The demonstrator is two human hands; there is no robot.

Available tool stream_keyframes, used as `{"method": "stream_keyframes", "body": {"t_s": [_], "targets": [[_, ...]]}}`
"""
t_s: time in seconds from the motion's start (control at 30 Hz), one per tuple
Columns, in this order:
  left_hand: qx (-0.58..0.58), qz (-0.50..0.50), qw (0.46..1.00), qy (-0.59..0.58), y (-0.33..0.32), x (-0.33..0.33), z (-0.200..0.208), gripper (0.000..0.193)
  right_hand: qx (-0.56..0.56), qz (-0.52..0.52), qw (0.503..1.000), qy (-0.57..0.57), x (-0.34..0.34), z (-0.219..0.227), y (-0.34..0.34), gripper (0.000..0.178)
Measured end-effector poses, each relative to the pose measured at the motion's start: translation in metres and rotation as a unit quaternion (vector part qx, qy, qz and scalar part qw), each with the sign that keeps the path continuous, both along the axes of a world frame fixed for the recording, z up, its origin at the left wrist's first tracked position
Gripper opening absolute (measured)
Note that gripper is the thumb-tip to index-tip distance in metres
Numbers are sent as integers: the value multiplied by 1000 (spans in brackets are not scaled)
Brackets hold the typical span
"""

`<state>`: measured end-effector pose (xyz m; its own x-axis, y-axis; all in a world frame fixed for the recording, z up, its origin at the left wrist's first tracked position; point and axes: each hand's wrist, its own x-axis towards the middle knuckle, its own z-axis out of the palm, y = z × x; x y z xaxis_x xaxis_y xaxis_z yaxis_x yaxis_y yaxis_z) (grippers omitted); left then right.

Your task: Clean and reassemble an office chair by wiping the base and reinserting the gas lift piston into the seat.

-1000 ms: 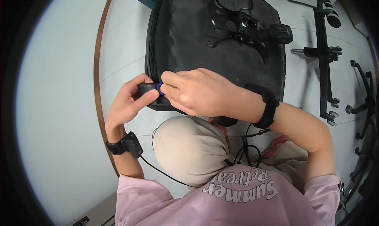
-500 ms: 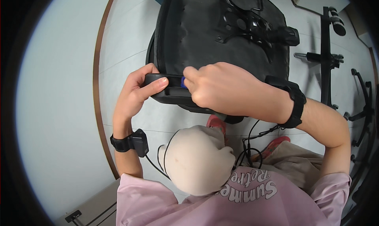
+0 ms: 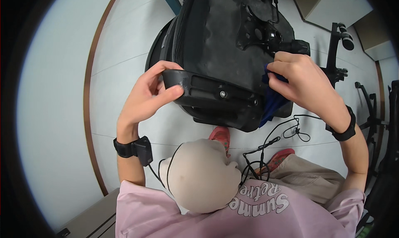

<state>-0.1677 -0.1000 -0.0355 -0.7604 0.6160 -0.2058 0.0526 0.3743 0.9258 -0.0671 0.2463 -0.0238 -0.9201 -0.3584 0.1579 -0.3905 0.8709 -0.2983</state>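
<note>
Head view: upturned black chair seat (image 3: 224, 42), scuffed, dusty underside.

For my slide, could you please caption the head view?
Left hand grips the upturned black chair seat by its edge while right hand presses a blue cloth against it.

- Bright, even overhead light; soft weak shadows on pale floor (image 3: 124, 51).
- Black chair seat (image 3: 224, 42) underexposed, detail muddy.
- Strong fisheye: black vignette corners, floor lines bowed near rim.
- Centre sharp, edges slightly soft.
</note>
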Motion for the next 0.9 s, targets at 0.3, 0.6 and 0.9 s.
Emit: {"method": "stream_keyframes", "body": {"t_s": [0.3,0.6,0.9], "targets": [[215,55,974,-42,-24,23,-34,85,-268,21,961,63,-11,6,-30,13],[373,69,916,-128,-28,26,-50,89,-556,-156,814,-56,-39,45,-91,22],[470,81,850,-223,-23,32,-56,81,-445,-57,843,-296,-71,26,-134,27]]}}
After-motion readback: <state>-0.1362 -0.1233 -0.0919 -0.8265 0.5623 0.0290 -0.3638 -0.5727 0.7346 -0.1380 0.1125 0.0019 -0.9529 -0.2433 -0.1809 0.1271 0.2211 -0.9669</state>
